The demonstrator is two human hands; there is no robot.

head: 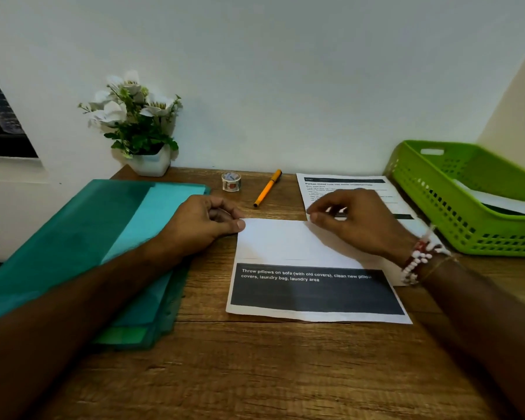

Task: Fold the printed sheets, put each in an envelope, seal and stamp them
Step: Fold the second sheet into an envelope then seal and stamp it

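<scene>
A printed sheet (pixel 309 286) lies in the middle of the wooden desk, its top part folded down so the blank back covers the upper half and a dark printed band shows below. My left hand (pixel 206 221) presses its thumb on the fold's top left corner, fingers curled. My right hand (pixel 355 216) rests its fingertips on the fold's top edge, right of the middle. Another printed sheet (pixel 346 184) lies behind, partly hidden by my right hand. A small roll of stamps (pixel 231 181) stands near the wall.
Teal plastic folders (pixel 103 237) cover the desk's left side. An orange pen (pixel 268 187) lies beside the roll. A green basket (pixel 467 201) at the right holds white paper. A white pot of flowers (pixel 140 128) stands at the back left.
</scene>
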